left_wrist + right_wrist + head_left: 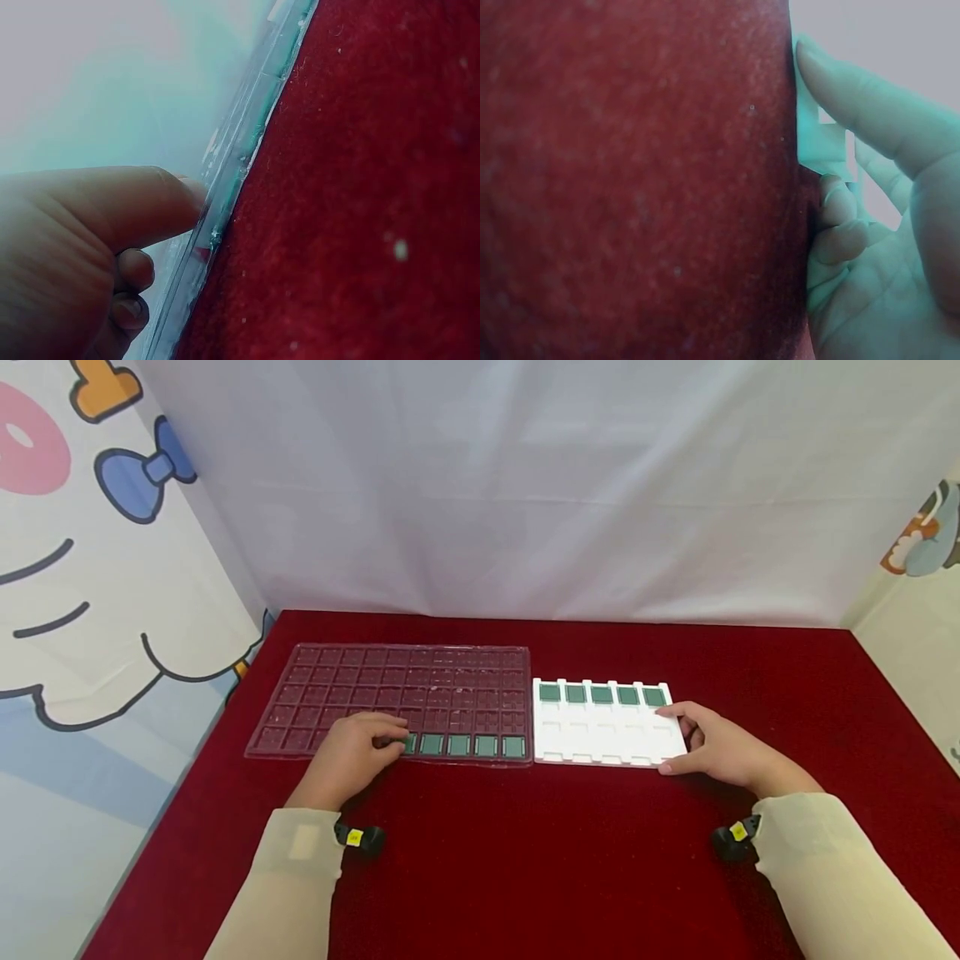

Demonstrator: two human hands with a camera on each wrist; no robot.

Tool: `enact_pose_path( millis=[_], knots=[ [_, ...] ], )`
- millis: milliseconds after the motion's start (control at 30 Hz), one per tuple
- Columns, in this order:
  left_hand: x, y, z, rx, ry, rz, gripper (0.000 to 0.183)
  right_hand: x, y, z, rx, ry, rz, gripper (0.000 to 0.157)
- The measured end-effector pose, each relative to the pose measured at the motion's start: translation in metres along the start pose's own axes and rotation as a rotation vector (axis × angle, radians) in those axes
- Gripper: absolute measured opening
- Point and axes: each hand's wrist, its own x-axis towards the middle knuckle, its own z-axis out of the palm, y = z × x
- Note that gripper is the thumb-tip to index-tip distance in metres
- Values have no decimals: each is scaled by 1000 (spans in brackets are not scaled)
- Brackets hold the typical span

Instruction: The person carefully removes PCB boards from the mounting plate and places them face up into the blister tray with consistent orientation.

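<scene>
A white curtain is hanging at twelve o'clock, behind a red-covered table, and a cartoon-printed panel is standing at ten o'clock. On the table, a clear compartmented tray is lying towards ten o'clock from the middle, the red cover showing through it. At its three o'clock side, a smaller white tray is lying just beside it; whether their edges are touching, I cannot tell.

The right hand is gripping the white tray at its three o'clock end, thumb and index finger standing well apart: the index is resting at the side edge and the thumb at the near corner. The left hand is resting at the six o'clock edge of the clear tray, fingers bent and thumb a little apart from the index; I cannot tell whether the tips are pinching anything.

Smallest are the green pieces. Five green pieces are filling the white tray's row at twelve o'clock. Others, five in view, are sitting in the clear tray's six o'clock row, the leftmost partly hiding beside the left fingertips.
</scene>
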Motion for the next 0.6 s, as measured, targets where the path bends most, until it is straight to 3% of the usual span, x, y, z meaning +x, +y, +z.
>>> enact_pose_path(
  millis=[600],
  knots=[
    [0, 7, 1, -30, 5, -8, 26, -1, -2, 0, 6, 3, -2, 89]
  ],
)
